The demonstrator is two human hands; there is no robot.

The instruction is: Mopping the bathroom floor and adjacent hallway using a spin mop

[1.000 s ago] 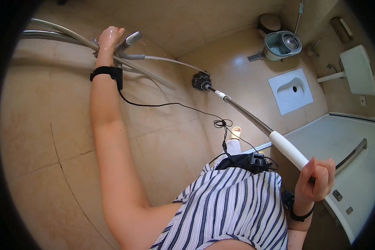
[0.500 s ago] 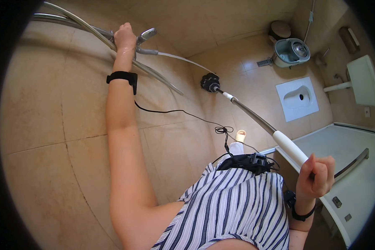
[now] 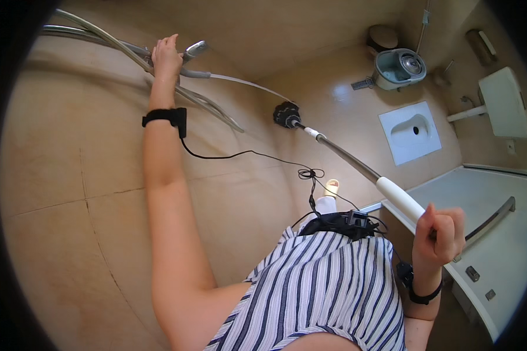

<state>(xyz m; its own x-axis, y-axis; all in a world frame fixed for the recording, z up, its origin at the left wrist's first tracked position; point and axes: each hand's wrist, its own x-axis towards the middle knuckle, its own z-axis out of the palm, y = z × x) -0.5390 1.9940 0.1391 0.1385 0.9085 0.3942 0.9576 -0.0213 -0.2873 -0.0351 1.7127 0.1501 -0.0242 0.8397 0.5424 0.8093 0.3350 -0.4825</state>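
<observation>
My left hand (image 3: 167, 61) is at the chrome wall tap (image 3: 149, 54), its fingers partly curled and hiding part of the tap body. A lever (image 3: 194, 50) sticks out beside the hand. From the spout (image 3: 195, 74) a thin stream of water (image 3: 246, 82) arcs down toward a dark, shaggy mop head (image 3: 287, 114) close to the wall. My right hand (image 3: 441, 235) is closed around the white grip (image 3: 399, 198) of the mop, near its upper end. The metal pole (image 3: 348, 157) slants down from there to the mop head.
A grey-blue spin bucket (image 3: 399, 70) stands at the far right by a brown bin (image 3: 383, 37). Nearer lies a white squat toilet (image 3: 410, 133), with a cistern (image 3: 505, 102) on the wall. A black cable (image 3: 240, 154) hangs from my left wristband. A white door with a handle (image 3: 495, 222) is at right.
The whole view has shifted slightly, with things appearing a little further left. My left fingers look somewhat looser at the tap. Water still runs, and my right hand keeps its hold on the mop.
</observation>
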